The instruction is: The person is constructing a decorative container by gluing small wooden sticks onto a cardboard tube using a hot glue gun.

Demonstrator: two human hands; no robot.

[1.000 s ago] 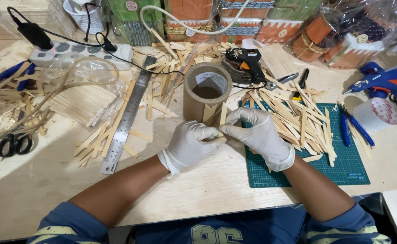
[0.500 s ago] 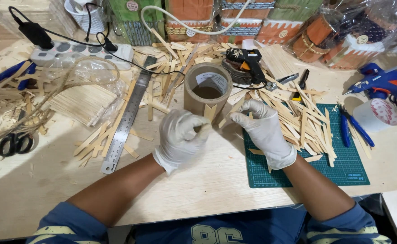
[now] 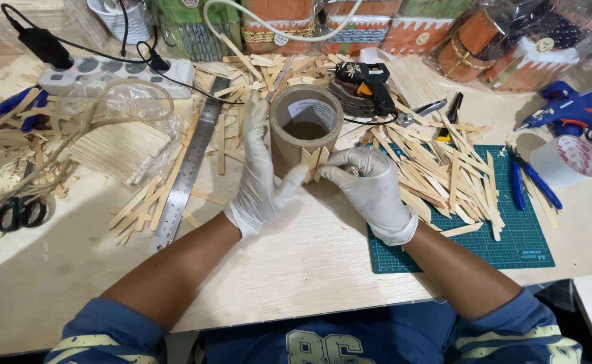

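We have the cardboard tube (image 3: 306,131) standing upright in the middle of the table (image 3: 289,269), with our left hand (image 3: 261,176) flat against its left side and our right hand (image 3: 371,185) touching the sticks on its front. Behind the tube lies the glue gun (image 3: 369,81), and behind that a row of boxes (image 3: 350,27) along the far edge. To our right the cutting mat (image 3: 512,243) carries a heap of wooden sticks (image 3: 444,168). Left of the tube the steel ruler (image 3: 188,168) runs toward us; further left sit a bundle of sticks (image 3: 117,152), then the scissors (image 3: 18,212). The power strip (image 3: 107,71) lies behind the bundle.
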